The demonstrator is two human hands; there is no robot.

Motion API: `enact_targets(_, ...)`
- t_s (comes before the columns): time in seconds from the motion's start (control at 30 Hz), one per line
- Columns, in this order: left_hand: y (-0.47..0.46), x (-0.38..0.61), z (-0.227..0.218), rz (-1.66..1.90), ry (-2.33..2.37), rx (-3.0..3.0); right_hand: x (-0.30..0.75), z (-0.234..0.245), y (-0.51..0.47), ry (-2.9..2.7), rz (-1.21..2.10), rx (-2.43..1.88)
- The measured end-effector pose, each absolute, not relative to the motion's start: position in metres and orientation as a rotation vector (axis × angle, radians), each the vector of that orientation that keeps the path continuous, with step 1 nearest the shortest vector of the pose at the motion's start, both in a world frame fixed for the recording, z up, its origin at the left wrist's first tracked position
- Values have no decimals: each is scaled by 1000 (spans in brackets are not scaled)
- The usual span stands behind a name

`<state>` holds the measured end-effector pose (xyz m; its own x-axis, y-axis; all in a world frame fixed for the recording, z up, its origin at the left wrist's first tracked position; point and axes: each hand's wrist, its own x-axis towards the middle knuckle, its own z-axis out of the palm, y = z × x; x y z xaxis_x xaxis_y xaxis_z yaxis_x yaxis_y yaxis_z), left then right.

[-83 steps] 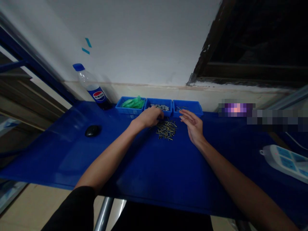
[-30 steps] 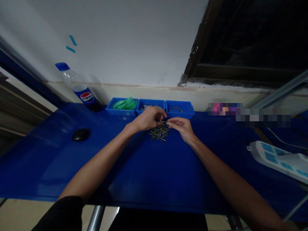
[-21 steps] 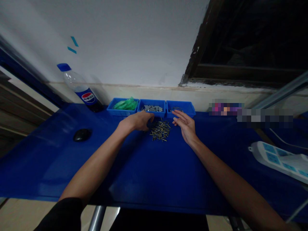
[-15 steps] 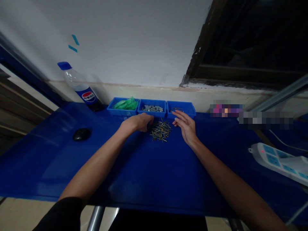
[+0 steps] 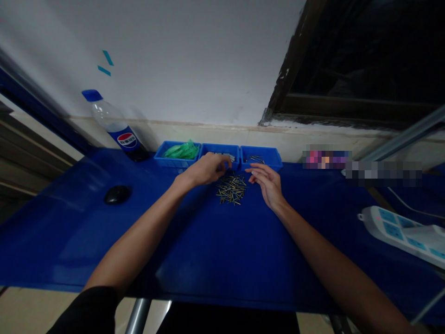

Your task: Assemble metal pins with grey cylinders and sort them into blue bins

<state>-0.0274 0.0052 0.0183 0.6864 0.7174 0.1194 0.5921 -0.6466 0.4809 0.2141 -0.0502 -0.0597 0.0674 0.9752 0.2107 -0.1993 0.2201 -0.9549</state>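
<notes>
A loose pile of thin brass-coloured screws or pins (image 5: 231,190) lies on the blue table. My left hand (image 5: 211,168) hovers at the pile's upper left, its fingers curled together; anything between them is too small to make out. It partly covers the middle blue bin (image 5: 238,157), where short grey metal pieces show. Right of the pile, my right hand (image 5: 267,182) is open, fingers stretched toward the left, in front of the right blue bin (image 5: 274,157). A few thin metal pins (image 5: 256,159) lie inside that bin.
The left blue bin (image 5: 174,162) holds a crumpled green plastic bag (image 5: 182,150). A cola bottle (image 5: 125,138) stands by the wall, with a black computer mouse (image 5: 117,195) nearer me. At the right lies a white power strip (image 5: 399,232).
My left hand has lifted from the pile's left edge, up and slightly right, and now covers part of the middle bin. My right hand has barely moved.
</notes>
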Motion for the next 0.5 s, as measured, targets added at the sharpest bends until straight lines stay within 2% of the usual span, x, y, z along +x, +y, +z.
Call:
enact_targets(0.3, 4, -22, 19, 604, 1070, 2392, 215, -65, -49, -1188, 1096, -946)
enact_targets(0.5, 0, -17, 19, 560, 986, 2489, 214, -65, -49, -1256, 1161, -945)
